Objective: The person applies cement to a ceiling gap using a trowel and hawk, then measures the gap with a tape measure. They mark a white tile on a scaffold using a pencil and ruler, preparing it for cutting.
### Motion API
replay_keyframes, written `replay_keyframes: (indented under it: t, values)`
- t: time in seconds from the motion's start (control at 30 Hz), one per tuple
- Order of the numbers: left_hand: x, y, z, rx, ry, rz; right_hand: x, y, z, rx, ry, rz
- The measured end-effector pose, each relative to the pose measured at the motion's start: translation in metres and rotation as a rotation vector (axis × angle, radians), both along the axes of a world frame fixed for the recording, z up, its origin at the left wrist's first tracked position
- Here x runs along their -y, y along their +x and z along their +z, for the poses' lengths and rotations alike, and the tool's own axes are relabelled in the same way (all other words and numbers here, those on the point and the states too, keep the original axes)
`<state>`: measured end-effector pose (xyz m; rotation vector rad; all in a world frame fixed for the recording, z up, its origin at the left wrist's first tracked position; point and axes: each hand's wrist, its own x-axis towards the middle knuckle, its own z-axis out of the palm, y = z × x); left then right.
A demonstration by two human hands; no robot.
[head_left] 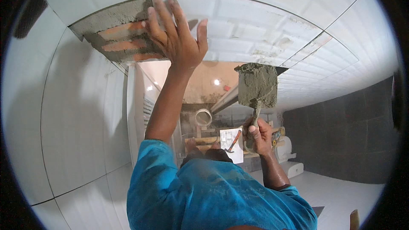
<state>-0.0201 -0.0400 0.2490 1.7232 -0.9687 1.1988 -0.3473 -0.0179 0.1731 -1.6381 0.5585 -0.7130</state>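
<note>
My left hand is raised with its fingers spread, at the left end of a white wall tile. Whether its fingertips touch the wall I cannot tell. Left of it lies an untiled strip, where orange brick shows between patches of grey mortar. Lower on the right, my right hand is closed around the handle of a trowel. A thick layer of wet grey mortar covers the trowel's blade, held just below the row of white tiles.
White tiles cover the left wall; dark grey tiles line the right. Below me, a hammer rests on a white tile piece near wooden planks. A round white rim and a white toilet-like fixture stand lower down.
</note>
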Motion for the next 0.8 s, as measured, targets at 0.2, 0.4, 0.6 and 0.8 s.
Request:
replay_keyframes:
  t: [0.2,0.4,0.6,0.8]
  values:
    - [0.007,-0.01,0.016,-0.017,-0.102,-0.014,-0.019,-0.01,-0.009,-0.001,0.111,-0.044]
    - [0.003,-0.021,0.025,-0.027,-0.047,-0.087,-0.025,-0.016,-0.003,0.005,0.099,-0.056]
    - [-0.021,-0.028,0.008,-0.039,-0.084,-0.535,0.009,0.021,0.05,-0.238,-0.653,-0.24]
    - [-0.03,-0.06,-0.044,-1.188,-0.379,-1.179,0.019,0.021,0.069,-0.009,-0.099,0.018]
